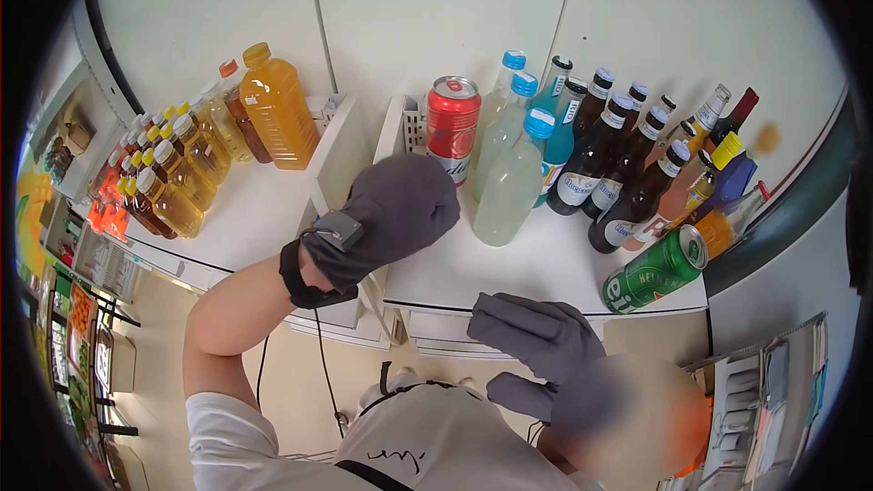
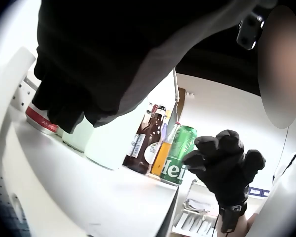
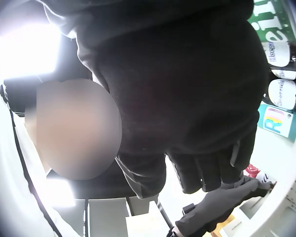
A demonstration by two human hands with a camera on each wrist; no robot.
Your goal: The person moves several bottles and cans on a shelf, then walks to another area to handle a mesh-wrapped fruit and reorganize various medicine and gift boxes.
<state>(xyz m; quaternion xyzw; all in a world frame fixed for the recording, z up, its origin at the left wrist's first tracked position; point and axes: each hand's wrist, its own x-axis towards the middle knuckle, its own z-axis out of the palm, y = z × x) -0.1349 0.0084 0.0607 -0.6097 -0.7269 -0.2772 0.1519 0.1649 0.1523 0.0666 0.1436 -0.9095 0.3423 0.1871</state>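
Note:
My grey-gloved left hand [image 1: 402, 207] hovers palm down over the white shelf [image 1: 509, 265], fingers loosely curled and holding nothing. Its fingertips [image 2: 66, 116] hang just in front of a red can [image 1: 453, 120] [image 2: 38, 120] and pale bottles with blue caps [image 1: 511, 184] [image 2: 108, 143]. My gloved right hand [image 1: 535, 332] [image 2: 226, 165] floats below the shelf's front edge, fingers spread and empty. A green can [image 1: 657, 270] [image 2: 180, 154] lies on its side at the shelf's right front corner, nearest the right hand. The right wrist view is mostly filled by the dark right glove [image 3: 187, 108].
Brown beer bottles [image 1: 602, 162] [image 2: 145, 145] and coloured bottles crowd the back right of the shelf. A second shelf on the left carries an orange juice bottle [image 1: 277, 109] and rows of yellow drinks [image 1: 177, 182]. A white wall stands behind.

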